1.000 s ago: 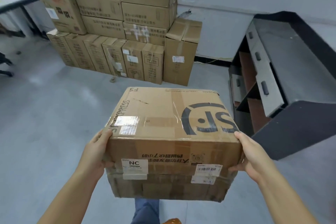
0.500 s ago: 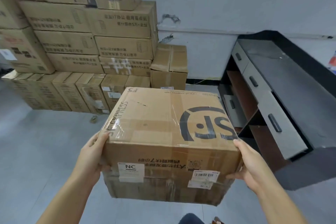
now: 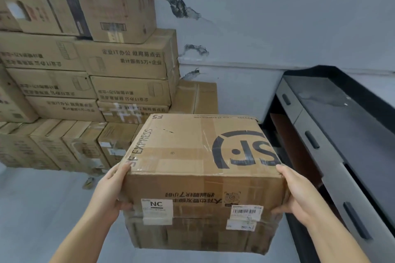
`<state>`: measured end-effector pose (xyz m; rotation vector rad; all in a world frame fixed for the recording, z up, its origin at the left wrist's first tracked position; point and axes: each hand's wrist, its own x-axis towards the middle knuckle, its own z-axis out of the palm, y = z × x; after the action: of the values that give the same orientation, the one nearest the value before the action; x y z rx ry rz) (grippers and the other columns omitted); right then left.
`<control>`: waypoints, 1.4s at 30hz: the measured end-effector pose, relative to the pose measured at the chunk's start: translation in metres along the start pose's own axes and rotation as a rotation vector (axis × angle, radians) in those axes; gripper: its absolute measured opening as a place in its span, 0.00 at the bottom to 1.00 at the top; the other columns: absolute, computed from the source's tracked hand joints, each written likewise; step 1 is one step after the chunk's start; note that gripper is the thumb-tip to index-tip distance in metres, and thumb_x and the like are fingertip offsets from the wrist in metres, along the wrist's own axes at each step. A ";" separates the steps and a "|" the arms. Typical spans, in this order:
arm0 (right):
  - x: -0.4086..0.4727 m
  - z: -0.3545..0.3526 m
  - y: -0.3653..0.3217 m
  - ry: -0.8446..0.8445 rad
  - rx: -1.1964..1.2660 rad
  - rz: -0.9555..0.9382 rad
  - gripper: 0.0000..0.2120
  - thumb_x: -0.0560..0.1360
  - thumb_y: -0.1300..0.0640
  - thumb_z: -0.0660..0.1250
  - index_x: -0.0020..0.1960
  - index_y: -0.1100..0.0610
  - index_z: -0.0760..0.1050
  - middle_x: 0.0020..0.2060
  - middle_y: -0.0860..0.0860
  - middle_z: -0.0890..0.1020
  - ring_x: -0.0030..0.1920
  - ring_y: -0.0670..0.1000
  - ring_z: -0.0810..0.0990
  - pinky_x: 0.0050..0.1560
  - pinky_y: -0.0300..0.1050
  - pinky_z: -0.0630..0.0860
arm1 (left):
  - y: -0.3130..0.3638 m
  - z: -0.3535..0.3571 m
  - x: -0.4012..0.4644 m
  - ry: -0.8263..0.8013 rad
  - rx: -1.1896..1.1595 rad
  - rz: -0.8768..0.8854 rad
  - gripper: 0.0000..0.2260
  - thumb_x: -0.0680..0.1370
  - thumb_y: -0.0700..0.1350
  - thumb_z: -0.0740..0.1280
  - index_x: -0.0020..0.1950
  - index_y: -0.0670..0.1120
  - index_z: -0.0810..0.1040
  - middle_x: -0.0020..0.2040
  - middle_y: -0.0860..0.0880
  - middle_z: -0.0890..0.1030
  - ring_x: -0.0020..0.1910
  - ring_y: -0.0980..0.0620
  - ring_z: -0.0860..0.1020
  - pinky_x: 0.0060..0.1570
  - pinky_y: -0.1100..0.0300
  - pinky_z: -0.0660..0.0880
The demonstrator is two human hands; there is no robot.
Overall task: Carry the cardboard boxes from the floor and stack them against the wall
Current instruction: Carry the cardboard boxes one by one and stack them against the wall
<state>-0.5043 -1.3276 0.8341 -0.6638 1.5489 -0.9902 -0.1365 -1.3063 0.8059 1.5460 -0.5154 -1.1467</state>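
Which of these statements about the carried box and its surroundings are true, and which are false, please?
1. Both hands hold the SF Express box, left hand and right hand on opposite sides. True.
2. The box rests on the floor. False: it is held above the floor.
3. Stacked boxes stand against the wall. True.
4. The dark cabinet stands left of the stack. False: it is on the right.
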 end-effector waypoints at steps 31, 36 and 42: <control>0.462 0.137 -0.262 0.176 0.217 -0.043 0.13 0.80 0.50 0.59 0.62 0.44 0.76 0.58 0.50 0.80 0.59 0.55 0.75 0.46 0.77 0.73 | 0.196 0.297 0.506 -0.169 0.005 0.026 0.06 0.77 0.53 0.65 0.50 0.61 0.81 0.61 0.54 0.79 0.57 0.48 0.76 0.43 0.39 0.78; 0.533 0.153 -0.293 0.120 0.165 -0.008 0.11 0.80 0.52 0.59 0.57 0.47 0.79 0.56 0.52 0.80 0.58 0.56 0.75 0.46 0.73 0.75 | 0.204 0.335 0.549 -0.044 0.008 -0.005 0.06 0.78 0.53 0.64 0.52 0.61 0.78 0.56 0.57 0.77 0.56 0.51 0.72 0.45 0.44 0.77; 0.616 0.181 -0.338 0.070 0.091 0.037 0.07 0.79 0.52 0.60 0.49 0.48 0.77 0.52 0.52 0.78 0.57 0.57 0.72 0.52 0.73 0.73 | 0.235 0.375 0.598 0.060 0.000 -0.027 0.05 0.79 0.52 0.64 0.53 0.61 0.77 0.46 0.62 0.76 0.44 0.58 0.73 0.39 0.51 0.77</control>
<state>-0.4953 -2.0532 0.8161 -0.5403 1.5614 -1.0592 -0.1415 -2.0498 0.8080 1.5870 -0.4558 -1.1179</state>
